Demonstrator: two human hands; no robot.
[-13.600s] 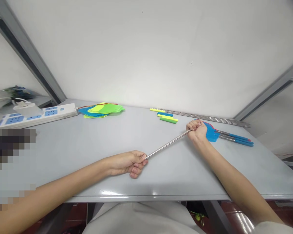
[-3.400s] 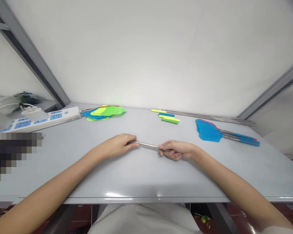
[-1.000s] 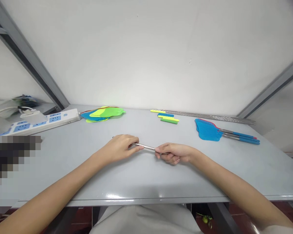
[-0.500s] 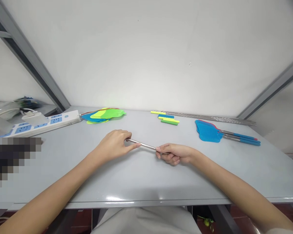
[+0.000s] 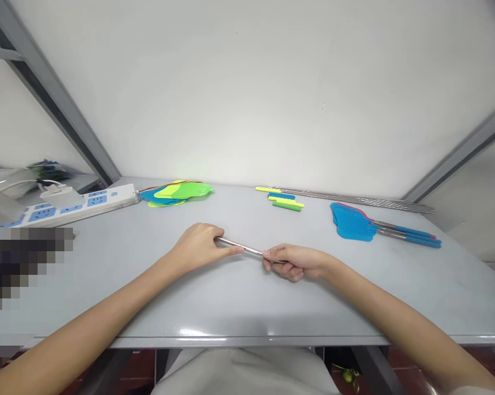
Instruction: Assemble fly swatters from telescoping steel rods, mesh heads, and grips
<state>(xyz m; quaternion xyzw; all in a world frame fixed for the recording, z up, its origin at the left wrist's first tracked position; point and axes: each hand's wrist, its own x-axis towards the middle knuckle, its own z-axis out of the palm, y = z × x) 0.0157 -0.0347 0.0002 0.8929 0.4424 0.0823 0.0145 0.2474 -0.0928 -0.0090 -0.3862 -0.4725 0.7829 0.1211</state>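
A thin silvery metal rod (image 5: pixel 252 250) spans the gap between my two hands, just above the grey table. My left hand (image 5: pixel 198 247) grips its left end from above, with the thumb stretched along the near side and the fingertips hidden behind. Around the right end close the thumb and curled fingers of my right hand (image 5: pixel 291 260), which hide that end. Beyond my hands lie several short coloured tubes, among them a green tube (image 5: pixel 287 207) and a blue tube (image 5: pixel 281 196). Behind them several long metal rods (image 5: pixel 354 199) rest along the wall.
Blue fly swatters (image 5: pixel 354 224) with blue handles lie at the right. At the back left are loose green, yellow and blue swatter heads (image 5: pixel 190 190), beside a white power strip (image 5: pixel 116 202) with plugs in it. A blurred-out dark area covers the left edge.
My left hand has shifted slightly right along the rod, towards my right hand. The right hand keeps its grip almost unmoved, and the view has shifted a little.
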